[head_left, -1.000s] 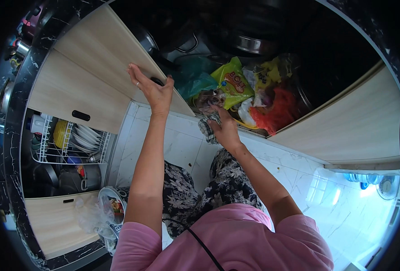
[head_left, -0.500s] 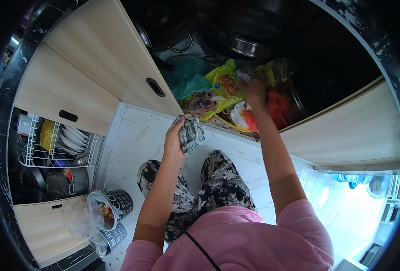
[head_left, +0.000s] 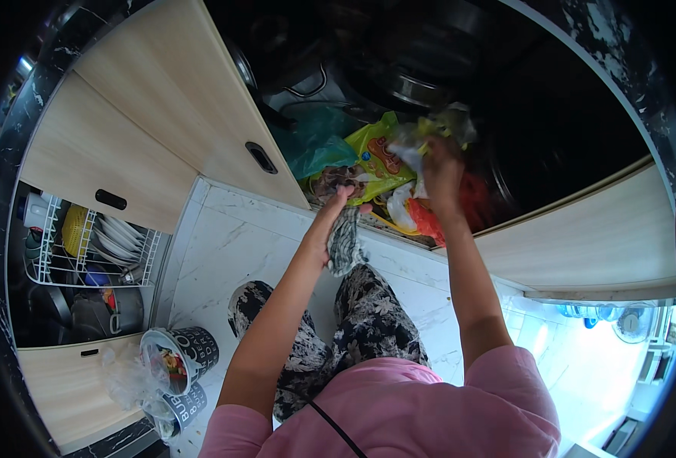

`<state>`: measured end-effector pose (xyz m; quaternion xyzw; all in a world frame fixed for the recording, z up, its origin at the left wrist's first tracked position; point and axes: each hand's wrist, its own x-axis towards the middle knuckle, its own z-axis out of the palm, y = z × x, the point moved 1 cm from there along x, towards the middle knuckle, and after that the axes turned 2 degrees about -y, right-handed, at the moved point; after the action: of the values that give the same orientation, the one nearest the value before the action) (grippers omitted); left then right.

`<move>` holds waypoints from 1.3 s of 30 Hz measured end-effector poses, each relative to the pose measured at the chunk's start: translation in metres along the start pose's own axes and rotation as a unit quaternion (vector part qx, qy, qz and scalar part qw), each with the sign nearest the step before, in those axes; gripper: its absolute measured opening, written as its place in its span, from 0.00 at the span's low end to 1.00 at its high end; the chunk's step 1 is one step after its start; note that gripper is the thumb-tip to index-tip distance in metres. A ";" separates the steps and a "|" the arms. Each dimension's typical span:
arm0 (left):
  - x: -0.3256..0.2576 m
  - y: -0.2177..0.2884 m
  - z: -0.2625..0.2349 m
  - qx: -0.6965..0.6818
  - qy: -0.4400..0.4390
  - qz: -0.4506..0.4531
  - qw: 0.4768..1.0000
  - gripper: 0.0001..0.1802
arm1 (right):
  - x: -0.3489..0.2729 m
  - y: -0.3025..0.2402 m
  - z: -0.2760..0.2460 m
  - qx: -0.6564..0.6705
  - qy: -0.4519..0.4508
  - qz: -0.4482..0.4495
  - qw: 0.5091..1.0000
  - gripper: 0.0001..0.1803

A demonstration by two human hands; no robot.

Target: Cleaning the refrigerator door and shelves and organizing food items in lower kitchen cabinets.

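Left hand (head_left: pixel 329 229) near centre: fingers stretched toward 1 o'clock, checked cloth (head_left: pixel 347 246) held in palm under thumb. Right hand (head_left: pixel 442 169), 2 o'clock from left hand, in open cupboard (head_left: pixel 605 237), at crinkled clear-and-yellow bag (head_left: pixel 451 124); fingers blurred, cannot tell whether closed. Green packet (head_left: pixel 381 154) 10 o'clock from right hand; red bag (head_left: pixel 473 200) 4 to 5. Teal bag (head_left: pixel 319 141) 12 o'clock from left hand.

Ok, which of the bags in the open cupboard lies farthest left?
The teal bag, next to the cupboard door; the lime-green bag and the red bag both lie further right, the red one near the right hand.
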<state>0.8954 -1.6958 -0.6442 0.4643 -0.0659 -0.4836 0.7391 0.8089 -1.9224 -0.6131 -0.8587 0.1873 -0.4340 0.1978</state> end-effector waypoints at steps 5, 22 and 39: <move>0.020 -0.015 0.022 -0.206 -0.104 -0.096 0.968 0.22 | -0.070 -0.072 -0.030 0.112 -0.183 -0.100 0.972 0.18; -0.002 0.000 0.020 0.030 -0.114 -0.038 0.992 0.27 | -0.060 -0.048 -0.011 0.553 -0.097 0.303 0.770 0.42; 0.012 0.040 -0.002 0.118 -0.136 -0.099 0.979 0.34 | -0.057 -0.041 -0.044 0.550 -0.264 0.355 0.708 0.25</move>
<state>0.9294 -1.6997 -0.6194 0.4828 -0.1764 -0.6015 0.6116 0.7478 -1.8675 -0.6070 -0.5475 0.1470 -0.1129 0.8160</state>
